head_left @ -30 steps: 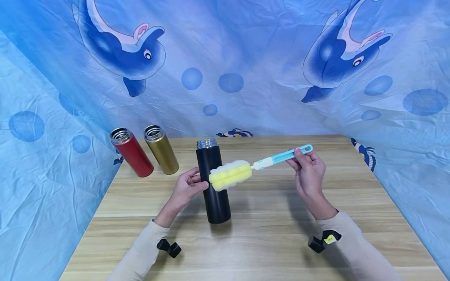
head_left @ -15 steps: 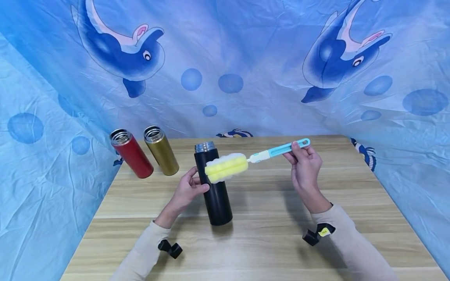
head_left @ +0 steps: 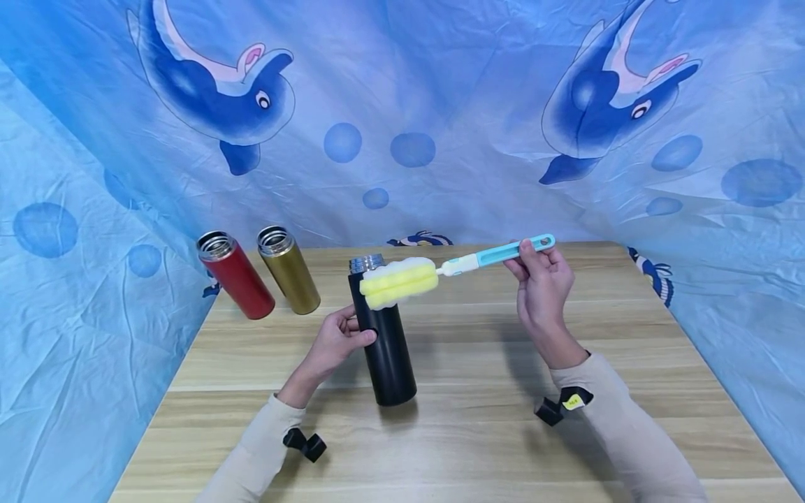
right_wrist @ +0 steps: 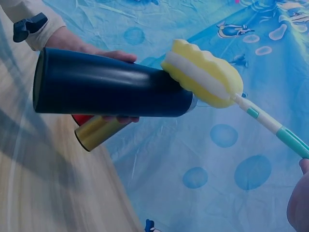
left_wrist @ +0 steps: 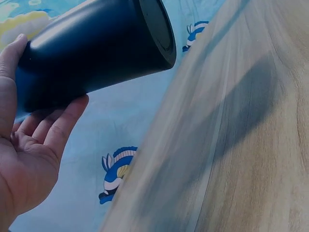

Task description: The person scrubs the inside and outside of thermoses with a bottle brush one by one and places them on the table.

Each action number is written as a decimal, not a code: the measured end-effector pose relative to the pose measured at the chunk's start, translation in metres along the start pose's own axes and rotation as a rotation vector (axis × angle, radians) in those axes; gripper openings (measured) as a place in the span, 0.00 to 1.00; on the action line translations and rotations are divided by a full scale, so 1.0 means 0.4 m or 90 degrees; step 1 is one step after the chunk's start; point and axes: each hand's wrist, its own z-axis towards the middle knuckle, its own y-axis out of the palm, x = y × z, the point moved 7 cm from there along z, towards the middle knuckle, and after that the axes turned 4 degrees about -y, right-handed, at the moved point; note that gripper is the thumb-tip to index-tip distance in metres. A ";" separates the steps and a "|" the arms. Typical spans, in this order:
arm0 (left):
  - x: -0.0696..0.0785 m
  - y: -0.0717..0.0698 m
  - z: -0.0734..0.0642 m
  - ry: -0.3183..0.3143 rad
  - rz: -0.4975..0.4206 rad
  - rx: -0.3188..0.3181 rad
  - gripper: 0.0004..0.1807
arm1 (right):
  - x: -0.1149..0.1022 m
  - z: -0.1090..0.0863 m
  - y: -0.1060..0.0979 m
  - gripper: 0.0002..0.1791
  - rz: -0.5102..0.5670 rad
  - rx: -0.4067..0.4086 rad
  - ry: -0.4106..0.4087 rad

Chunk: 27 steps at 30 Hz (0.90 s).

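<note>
My left hand grips a black thermos flask around its middle, thumb in front and fingers behind. The flask has no lid, and its steel threaded neck points up and away. In the left wrist view the flask's base is held above the table. My right hand pinches the turquoise-and-white handle of a sponge bottle brush near its looped end. The brush's yellow and white sponge head overlaps the upper flask in the head view, and in the right wrist view it lies right by the neck.
A red flask and a gold flask stand lidless at the table's back left. The wooden table ends at a blue dolphin-print sheet behind and at both sides.
The right hand has moved the brush up and slightly left, its sponge head going from the flask's middle to just below the neck. The flask has tilted slightly and dropped a little in the left hand.
</note>
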 end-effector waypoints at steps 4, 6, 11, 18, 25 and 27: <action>0.001 0.002 -0.001 0.010 0.025 -0.001 0.28 | 0.000 0.007 0.011 0.09 -0.002 -0.003 -0.010; 0.002 0.003 -0.001 0.012 0.029 -0.002 0.29 | -0.001 0.009 0.016 0.09 -0.006 -0.003 -0.013; 0.000 0.001 0.000 0.013 0.032 0.002 0.29 | -0.002 0.013 0.026 0.09 0.007 -0.005 -0.017; -0.003 0.001 0.002 0.020 0.028 -0.004 0.28 | -0.007 0.017 0.036 0.12 0.031 -0.003 -0.030; -0.003 0.011 0.008 0.035 0.005 -0.028 0.30 | 0.000 0.011 0.035 0.10 0.015 -0.005 -0.016; -0.003 0.015 0.009 0.038 -0.005 -0.037 0.31 | 0.004 0.009 0.030 0.09 0.004 -0.001 -0.009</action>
